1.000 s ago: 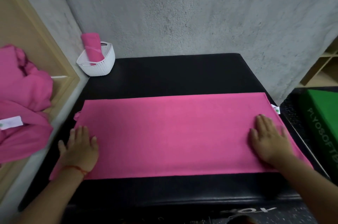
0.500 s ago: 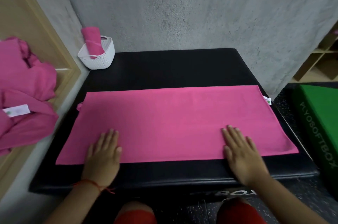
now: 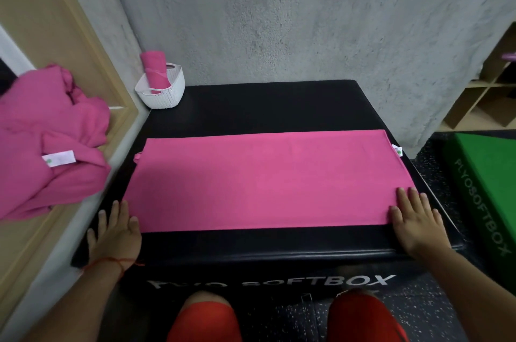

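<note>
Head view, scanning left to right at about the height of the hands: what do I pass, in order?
Heap of pink towels → left hand → spread pink towel → right hand → green soft box.

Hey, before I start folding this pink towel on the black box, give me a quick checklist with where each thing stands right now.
1. Pink towel lies flat, no visible creases: ok.
2. Towel wholly on the black box, nothing hanging off: ok.
3. Right hand on the near right corner: ok, it rests flat there, pinching nothing.
4. Left hand on the near left corner: not ok, it lies flat mostly on the box beside the towel's edge.
5. Tag tucked in: not ok, it sticks out at the far right corner.
6. Room in the white basket beside the rolled towel: ok, it seems.
</note>
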A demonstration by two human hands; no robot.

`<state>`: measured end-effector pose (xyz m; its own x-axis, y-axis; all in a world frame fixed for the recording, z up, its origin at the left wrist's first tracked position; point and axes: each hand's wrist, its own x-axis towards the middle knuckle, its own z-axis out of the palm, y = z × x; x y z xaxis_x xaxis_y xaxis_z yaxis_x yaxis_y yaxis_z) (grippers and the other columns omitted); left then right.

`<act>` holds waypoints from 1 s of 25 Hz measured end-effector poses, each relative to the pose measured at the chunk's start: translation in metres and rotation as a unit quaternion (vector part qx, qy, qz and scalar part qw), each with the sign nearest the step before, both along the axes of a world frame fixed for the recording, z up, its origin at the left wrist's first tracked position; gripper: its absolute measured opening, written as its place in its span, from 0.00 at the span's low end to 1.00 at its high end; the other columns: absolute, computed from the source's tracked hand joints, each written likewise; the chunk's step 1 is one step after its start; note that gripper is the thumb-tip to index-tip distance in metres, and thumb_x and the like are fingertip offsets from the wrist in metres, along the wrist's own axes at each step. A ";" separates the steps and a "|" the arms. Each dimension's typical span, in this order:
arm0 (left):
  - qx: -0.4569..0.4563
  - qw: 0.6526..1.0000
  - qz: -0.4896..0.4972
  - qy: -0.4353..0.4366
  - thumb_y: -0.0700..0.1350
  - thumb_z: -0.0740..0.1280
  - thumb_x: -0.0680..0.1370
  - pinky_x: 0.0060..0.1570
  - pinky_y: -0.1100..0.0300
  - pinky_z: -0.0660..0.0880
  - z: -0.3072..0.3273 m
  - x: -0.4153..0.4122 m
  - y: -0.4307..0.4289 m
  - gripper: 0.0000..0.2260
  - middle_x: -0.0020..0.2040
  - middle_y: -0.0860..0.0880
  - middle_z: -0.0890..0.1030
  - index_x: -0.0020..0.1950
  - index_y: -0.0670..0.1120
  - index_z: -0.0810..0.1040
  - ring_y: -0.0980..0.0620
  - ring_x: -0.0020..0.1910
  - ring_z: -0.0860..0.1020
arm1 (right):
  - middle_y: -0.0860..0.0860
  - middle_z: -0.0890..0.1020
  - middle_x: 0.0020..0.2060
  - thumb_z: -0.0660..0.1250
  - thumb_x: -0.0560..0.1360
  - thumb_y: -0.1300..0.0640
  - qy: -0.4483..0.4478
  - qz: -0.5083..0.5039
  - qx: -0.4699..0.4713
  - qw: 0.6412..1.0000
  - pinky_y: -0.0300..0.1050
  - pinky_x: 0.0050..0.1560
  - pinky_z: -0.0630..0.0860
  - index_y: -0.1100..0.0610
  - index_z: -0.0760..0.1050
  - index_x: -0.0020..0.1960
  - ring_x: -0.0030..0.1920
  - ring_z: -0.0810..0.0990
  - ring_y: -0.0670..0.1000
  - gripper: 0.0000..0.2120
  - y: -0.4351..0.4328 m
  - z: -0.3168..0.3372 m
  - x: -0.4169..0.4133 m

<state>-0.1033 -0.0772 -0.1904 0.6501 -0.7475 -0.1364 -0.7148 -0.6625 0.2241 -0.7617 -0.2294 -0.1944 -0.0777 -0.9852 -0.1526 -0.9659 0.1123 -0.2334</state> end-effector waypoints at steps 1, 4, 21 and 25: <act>0.010 1.000 0.000 0.004 0.55 0.46 0.87 0.81 0.41 0.43 0.003 0.001 -0.003 0.27 0.85 0.56 0.44 0.86 0.55 0.45 0.49 0.84 0.44 | 0.49 0.39 0.86 0.41 0.85 0.37 0.000 -0.001 0.010 1.000 0.60 0.84 0.42 0.45 0.38 0.86 0.85 0.37 0.52 0.33 -0.003 0.002 0.001; 0.056 0.998 0.016 0.033 0.58 0.44 0.86 0.80 0.37 0.43 0.007 0.009 -0.013 0.28 0.86 0.54 0.42 0.85 0.54 0.42 0.48 0.84 0.42 | 0.50 0.38 0.86 0.42 0.85 0.37 -0.006 0.000 0.037 0.999 0.61 0.84 0.42 0.45 0.37 0.86 0.85 0.37 0.53 0.33 -0.007 0.006 0.000; -0.263 0.872 -0.411 0.040 0.68 0.67 0.76 0.67 0.55 0.69 -0.013 -0.200 -0.053 0.16 0.62 0.67 0.79 0.58 0.64 0.83 0.63 0.63 0.74 | 0.38 0.65 0.81 0.63 0.82 0.34 -0.191 0.188 -0.173 0.948 0.59 0.82 0.55 0.35 0.66 0.80 0.81 0.63 0.44 0.27 0.041 0.005 0.140; -0.300 0.859 -0.415 0.025 0.64 0.70 0.76 0.58 0.54 0.74 -0.011 -0.208 -0.072 0.10 0.54 0.65 0.81 0.50 0.60 0.84 0.60 0.54 0.76 | 0.30 0.72 0.71 0.69 0.77 0.39 -0.180 0.343 -0.173 0.906 0.48 0.74 0.67 0.36 0.77 0.70 0.72 0.70 0.37 0.21 0.040 0.006 0.169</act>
<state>-0.3118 -0.1488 -0.2016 -0.1354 -0.8963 0.4223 -0.8644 0.3152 0.3918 -0.5930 -0.1894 -0.1883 0.5642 -0.7767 0.2799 -0.6349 -0.6249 -0.4543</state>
